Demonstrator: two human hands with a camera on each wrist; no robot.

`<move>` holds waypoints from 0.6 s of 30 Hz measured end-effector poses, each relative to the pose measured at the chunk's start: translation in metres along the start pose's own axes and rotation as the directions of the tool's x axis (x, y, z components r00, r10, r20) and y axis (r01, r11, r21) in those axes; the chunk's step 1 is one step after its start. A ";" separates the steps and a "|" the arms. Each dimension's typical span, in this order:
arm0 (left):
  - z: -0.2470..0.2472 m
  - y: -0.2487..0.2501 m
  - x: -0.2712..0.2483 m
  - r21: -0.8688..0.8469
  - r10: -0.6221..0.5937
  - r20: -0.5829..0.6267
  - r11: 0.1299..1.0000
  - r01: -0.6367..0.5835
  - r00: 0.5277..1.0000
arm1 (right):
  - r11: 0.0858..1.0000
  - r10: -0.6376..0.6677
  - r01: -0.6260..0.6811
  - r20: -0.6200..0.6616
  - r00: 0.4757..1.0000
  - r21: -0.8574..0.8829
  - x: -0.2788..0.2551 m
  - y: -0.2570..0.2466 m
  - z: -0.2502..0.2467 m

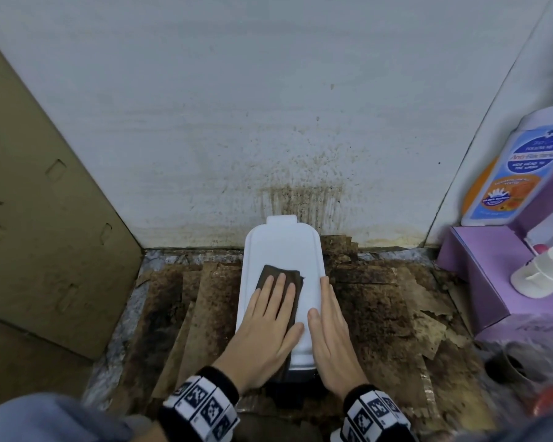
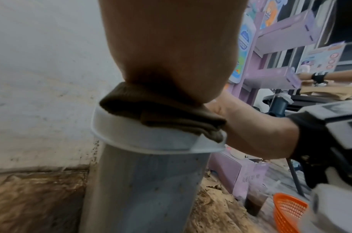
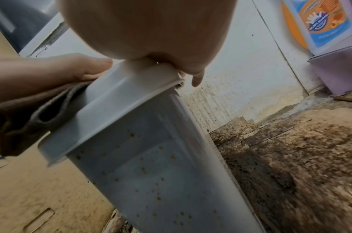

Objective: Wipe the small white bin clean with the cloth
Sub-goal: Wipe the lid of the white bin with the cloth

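The small white bin [image 1: 281,247] stands upright on the stained floor against the wall, its lid closed. A folded brown cloth [image 1: 270,272] lies on the lid. My left hand [image 1: 276,301] presses flat on the cloth with straight fingers. My right hand [image 1: 328,327] rests flat along the lid's right edge, fingers straight, holding nothing. The left wrist view shows the cloth [image 2: 161,113] bunched under my palm at the lid's rim, above the bin's grey-white body [image 2: 143,189]. In the right wrist view the bin's side [image 3: 151,165] carries several brown specks, and the cloth [image 3: 31,118] hangs over the lid's left edge.
A cardboard sheet [image 1: 45,218] leans at the left. The white wall [image 1: 300,193] behind the bin is spattered brown. Dirty torn paper [image 1: 380,314] covers the floor. Purple boxes [image 1: 479,275] and a wash bottle [image 1: 511,167] stand right. An orange basket [image 2: 289,211] sits nearby.
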State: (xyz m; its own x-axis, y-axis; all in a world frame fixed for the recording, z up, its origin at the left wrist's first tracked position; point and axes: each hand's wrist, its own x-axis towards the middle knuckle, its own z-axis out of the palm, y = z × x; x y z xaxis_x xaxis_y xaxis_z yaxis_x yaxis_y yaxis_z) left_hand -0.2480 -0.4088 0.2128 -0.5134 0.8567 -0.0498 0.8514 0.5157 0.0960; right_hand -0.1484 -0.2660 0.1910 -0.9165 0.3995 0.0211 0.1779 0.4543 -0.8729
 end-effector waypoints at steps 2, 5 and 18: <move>-0.002 -0.002 0.006 -0.028 0.009 0.016 1.000 -0.009 1.000 | 1.000 0.009 -0.009 -0.005 1.000 0.013 0.000 0.001 0.000; -0.004 -0.011 0.027 -0.051 -0.016 0.053 0.999 0.018 0.998 | 1.000 0.015 -0.015 -0.013 1.000 0.015 0.001 0.001 0.000; -0.024 -0.044 0.105 -0.216 -0.120 0.100 0.966 0.140 0.988 | 0.997 0.074 -0.075 0.045 0.996 0.010 0.001 -0.007 -0.006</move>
State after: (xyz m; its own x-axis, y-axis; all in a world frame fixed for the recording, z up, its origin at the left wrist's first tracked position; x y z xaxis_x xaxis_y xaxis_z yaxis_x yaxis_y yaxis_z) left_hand -0.3422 -0.3415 0.2270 -0.5986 0.7848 -0.1605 0.7277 0.6166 0.3005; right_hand -0.1482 -0.2638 0.2006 -0.9161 0.3955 -0.0661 0.2424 0.4148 -0.8770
